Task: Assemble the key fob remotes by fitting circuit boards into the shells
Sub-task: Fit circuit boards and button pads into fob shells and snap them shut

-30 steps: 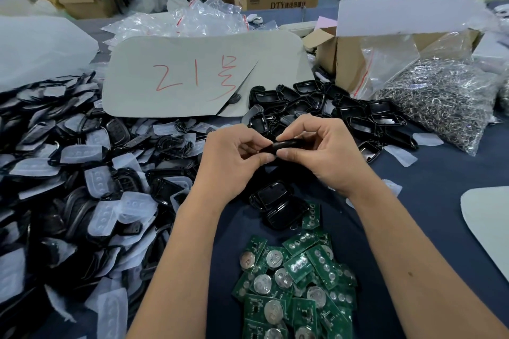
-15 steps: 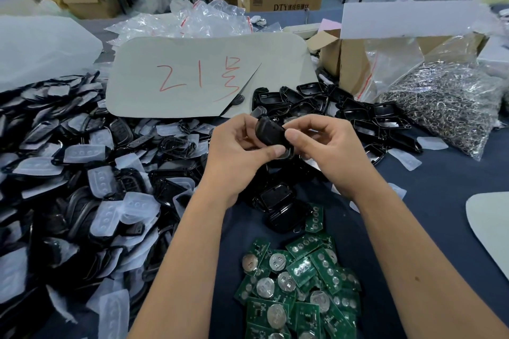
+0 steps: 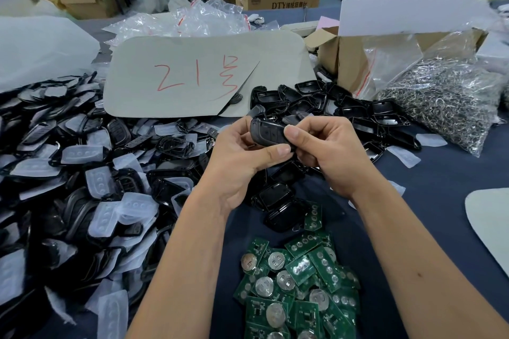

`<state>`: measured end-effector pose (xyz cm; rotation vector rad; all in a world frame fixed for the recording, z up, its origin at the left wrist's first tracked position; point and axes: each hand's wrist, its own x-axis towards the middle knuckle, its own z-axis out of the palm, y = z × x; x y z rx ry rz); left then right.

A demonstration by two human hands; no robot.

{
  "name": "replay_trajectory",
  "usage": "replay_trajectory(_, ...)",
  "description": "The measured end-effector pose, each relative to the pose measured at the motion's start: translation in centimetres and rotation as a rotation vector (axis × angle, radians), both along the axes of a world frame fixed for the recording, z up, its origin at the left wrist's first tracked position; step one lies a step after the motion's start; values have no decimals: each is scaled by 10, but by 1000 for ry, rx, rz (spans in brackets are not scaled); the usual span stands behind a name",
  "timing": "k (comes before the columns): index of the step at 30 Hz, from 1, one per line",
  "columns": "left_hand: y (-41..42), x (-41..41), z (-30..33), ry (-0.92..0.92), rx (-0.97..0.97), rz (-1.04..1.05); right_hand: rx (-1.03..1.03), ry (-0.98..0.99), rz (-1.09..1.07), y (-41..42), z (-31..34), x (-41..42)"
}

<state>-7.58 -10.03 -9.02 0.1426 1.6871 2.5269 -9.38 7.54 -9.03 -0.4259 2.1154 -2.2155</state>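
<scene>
1. We hold the closed key fob [image 3: 268, 133] above mid-bench: left hand [image 3: 239, 162] and right hand [image 3: 327, 157] both pinching it.
2. Squeeze evenly round the seam (looks shut; can't confirm).
3. Circuit boards [image 3: 300, 286] wait at the near edge.

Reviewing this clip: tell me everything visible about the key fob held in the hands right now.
The key fob is a small black remote of plastic look, with a rounded end up and to the left and faint button marks on its upturned face. It is held tilted above the table, in front of the pile of black shells. The left hand pinches it from below, thumb at its lower edge; the right hand grips its right end, thumb on top. Whether its halves are fully closed cannot be told.
</scene>
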Motion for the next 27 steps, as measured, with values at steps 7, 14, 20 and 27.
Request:
replay_trajectory(7,-2,-1,-1,-12,1,-11,-78,-56,70,-2,-1,-3)
replay_trajectory(14,-2,0,1,-46,30,-39,-133,-124,89,-3,0,-3)
replay_trajectory(20,-2,0,4,-74,23,-32,-24,-152,142,3,1,-4)
replay_trajectory(27,2,0,2,-78,56,37,17,-99,197,15,1,-1)
